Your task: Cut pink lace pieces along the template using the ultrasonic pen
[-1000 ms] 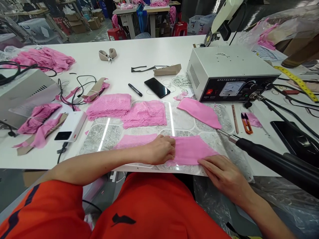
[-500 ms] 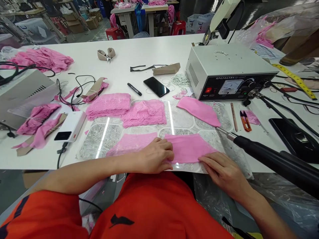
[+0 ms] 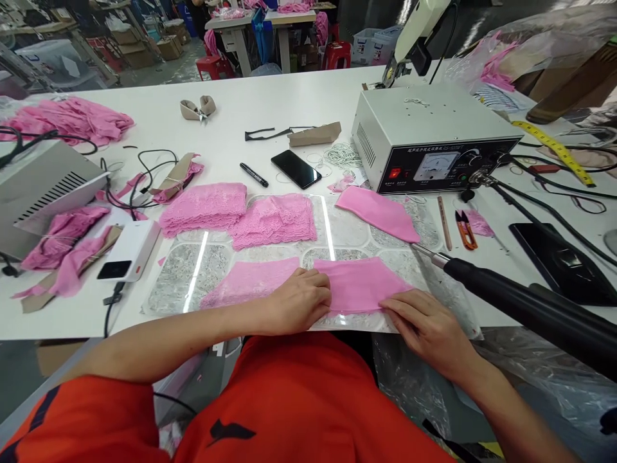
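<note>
**Pink panel pressed flat under both hands**

A pink panel (image 3: 361, 286) is spread flat on a marbled mat (image 3: 337, 231) at the near edge of the counter (image 3: 270, 103). Its left edge is covered by the left hand (image 3: 301, 302), whose fingers are curled down onto the cloth; whether the edge is pinched cannot be told. Its lower right corner is pressed by the right hand (image 3: 427, 325), which is laid open and flat, with nothing gripped.

A lace piece (image 3: 250, 280) is laid just left of the panel, its right end hidden under the left hand. A black wand (image 3: 520, 302) is seen near the right hand, its metal tip pointed at the mat. Farther back on the mat, two lace stacks (image 3: 205, 206) (image 3: 274, 218) and another pink piece (image 3: 376, 212) are set out. Behind these, a phone (image 3: 295, 168) and a marker (image 3: 254, 174) are placed on the counter, and a white machine (image 3: 429, 138) is stood to the right, with orange snips (image 3: 465, 228) in front of it.
</note>
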The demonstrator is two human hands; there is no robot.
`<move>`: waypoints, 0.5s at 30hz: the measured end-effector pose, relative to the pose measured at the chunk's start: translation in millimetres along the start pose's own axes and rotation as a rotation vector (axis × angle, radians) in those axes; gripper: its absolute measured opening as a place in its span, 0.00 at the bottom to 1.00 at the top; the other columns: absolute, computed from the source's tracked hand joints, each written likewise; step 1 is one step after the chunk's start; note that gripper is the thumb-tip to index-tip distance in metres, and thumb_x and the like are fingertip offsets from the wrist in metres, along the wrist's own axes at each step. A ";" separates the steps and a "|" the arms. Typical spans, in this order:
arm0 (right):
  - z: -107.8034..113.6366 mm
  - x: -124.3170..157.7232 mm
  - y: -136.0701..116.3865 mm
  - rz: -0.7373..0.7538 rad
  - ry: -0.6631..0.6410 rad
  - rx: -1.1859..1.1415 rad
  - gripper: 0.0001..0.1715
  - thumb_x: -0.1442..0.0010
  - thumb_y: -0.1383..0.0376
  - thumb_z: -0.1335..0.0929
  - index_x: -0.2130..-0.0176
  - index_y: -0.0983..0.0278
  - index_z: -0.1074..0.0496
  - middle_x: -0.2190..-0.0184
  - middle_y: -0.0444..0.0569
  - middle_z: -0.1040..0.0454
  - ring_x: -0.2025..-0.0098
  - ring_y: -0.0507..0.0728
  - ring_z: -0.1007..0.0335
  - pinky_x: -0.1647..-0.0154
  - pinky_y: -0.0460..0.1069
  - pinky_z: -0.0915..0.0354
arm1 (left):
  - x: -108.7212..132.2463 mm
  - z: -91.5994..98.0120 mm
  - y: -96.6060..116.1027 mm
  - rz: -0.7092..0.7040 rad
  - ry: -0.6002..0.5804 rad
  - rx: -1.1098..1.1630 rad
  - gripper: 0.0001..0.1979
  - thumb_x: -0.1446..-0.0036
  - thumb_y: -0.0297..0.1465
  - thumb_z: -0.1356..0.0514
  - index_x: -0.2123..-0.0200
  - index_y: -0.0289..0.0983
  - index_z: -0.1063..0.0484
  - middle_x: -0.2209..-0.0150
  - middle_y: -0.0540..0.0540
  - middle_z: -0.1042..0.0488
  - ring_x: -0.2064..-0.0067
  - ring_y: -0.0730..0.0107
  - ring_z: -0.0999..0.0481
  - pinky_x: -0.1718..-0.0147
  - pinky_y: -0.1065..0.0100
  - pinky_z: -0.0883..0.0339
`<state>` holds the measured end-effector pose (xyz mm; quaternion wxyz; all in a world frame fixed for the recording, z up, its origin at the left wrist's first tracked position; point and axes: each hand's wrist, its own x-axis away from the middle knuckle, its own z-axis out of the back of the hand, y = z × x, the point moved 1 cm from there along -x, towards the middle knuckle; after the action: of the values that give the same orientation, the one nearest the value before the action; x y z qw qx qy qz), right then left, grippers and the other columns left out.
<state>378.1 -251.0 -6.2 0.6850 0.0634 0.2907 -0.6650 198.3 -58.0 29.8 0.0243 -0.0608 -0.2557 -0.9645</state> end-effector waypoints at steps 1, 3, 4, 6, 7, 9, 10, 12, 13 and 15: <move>1.7 -0.7 -0.8 -0.004 -0.004 0.003 0.12 0.38 0.71 0.35 0.55 0.60 0.27 0.64 0.48 0.22 0.63 0.54 0.26 0.59 0.51 0.30 | -0.3 1.0 -0.2 0.005 -0.001 0.016 0.06 0.39 0.25 0.42 0.69 0.34 0.27 0.61 0.45 0.26 0.58 0.67 0.28 0.55 0.65 0.39; 5.7 -4.3 -5.2 -0.021 0.002 0.021 0.13 0.38 0.70 0.34 0.54 0.60 0.28 0.64 0.49 0.23 0.62 0.55 0.26 0.59 0.52 0.30 | -0.8 2.3 -1.3 0.017 0.003 0.055 0.05 0.40 0.24 0.41 0.70 0.34 0.28 0.62 0.45 0.27 0.59 0.67 0.28 0.56 0.66 0.39; 7.2 -7.3 -9.2 -0.029 0.012 0.033 0.13 0.39 0.68 0.33 0.53 0.60 0.28 0.63 0.49 0.23 0.61 0.56 0.27 0.58 0.53 0.30 | -1.0 2.7 -2.1 0.022 0.012 0.083 0.05 0.41 0.23 0.41 0.70 0.34 0.28 0.63 0.46 0.27 0.60 0.68 0.28 0.57 0.67 0.38; 6.6 -15.9 -20.5 -0.030 0.039 0.053 0.15 0.40 0.65 0.32 0.52 0.62 0.29 0.62 0.51 0.24 0.60 0.58 0.28 0.57 0.53 0.31 | -1.1 3.0 -3.8 0.028 0.041 0.145 0.06 0.43 0.22 0.41 0.72 0.35 0.30 0.66 0.47 0.28 0.62 0.69 0.29 0.60 0.69 0.38; 4.0 -21.0 -27.2 -0.026 0.048 0.061 0.16 0.40 0.63 0.31 0.52 0.62 0.29 0.62 0.52 0.24 0.60 0.58 0.28 0.58 0.54 0.31 | -1.2 2.9 -4.6 0.028 0.056 0.171 0.06 0.43 0.22 0.41 0.72 0.35 0.30 0.67 0.48 0.28 0.64 0.70 0.30 0.61 0.70 0.39; -5.1 -31.4 -39.1 -0.025 0.050 0.087 0.16 0.41 0.61 0.31 0.53 0.64 0.29 0.62 0.53 0.25 0.60 0.59 0.30 0.59 0.54 0.33 | -1.2 2.7 -6.0 0.027 0.079 0.203 0.07 0.42 0.22 0.42 0.72 0.35 0.32 0.69 0.48 0.29 0.66 0.71 0.31 0.64 0.70 0.39; -10.6 -35.6 -43.0 -0.033 0.039 0.113 0.14 0.40 0.62 0.31 0.55 0.64 0.28 0.63 0.53 0.25 0.61 0.59 0.30 0.60 0.53 0.33 | -1.2 2.6 -6.5 0.025 0.086 0.208 0.07 0.42 0.22 0.42 0.72 0.35 0.33 0.70 0.48 0.29 0.67 0.71 0.32 0.65 0.71 0.39; -19.5 -39.9 -44.5 -0.057 0.001 0.158 0.07 0.39 0.67 0.33 0.60 0.64 0.27 0.66 0.51 0.26 0.64 0.57 0.32 0.63 0.51 0.35 | -0.7 2.5 -7.6 0.023 0.097 0.215 0.07 0.42 0.22 0.43 0.72 0.35 0.33 0.71 0.49 0.30 0.68 0.71 0.32 0.65 0.71 0.40; -21.7 -39.3 -42.1 -0.068 -0.011 0.172 0.06 0.39 0.69 0.34 0.62 0.63 0.27 0.67 0.50 0.26 0.65 0.56 0.32 0.64 0.51 0.35 | -0.3 2.5 -8.2 0.023 0.101 0.222 0.07 0.42 0.22 0.44 0.72 0.36 0.34 0.71 0.49 0.30 0.68 0.71 0.32 0.65 0.71 0.40; -20.5 -33.4 -32.4 -0.084 -0.010 0.198 0.08 0.38 0.71 0.36 0.64 0.64 0.27 0.67 0.50 0.26 0.65 0.56 0.32 0.63 0.50 0.35 | 1.1 2.4 -9.6 0.023 0.108 0.242 0.07 0.43 0.21 0.44 0.72 0.36 0.34 0.71 0.49 0.30 0.68 0.71 0.32 0.65 0.71 0.39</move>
<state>342.7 -215.6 2.8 0.6483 0.1153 0.2226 -0.7189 196.7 -48.5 27.4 0.0562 -0.0084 -0.3679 -0.9281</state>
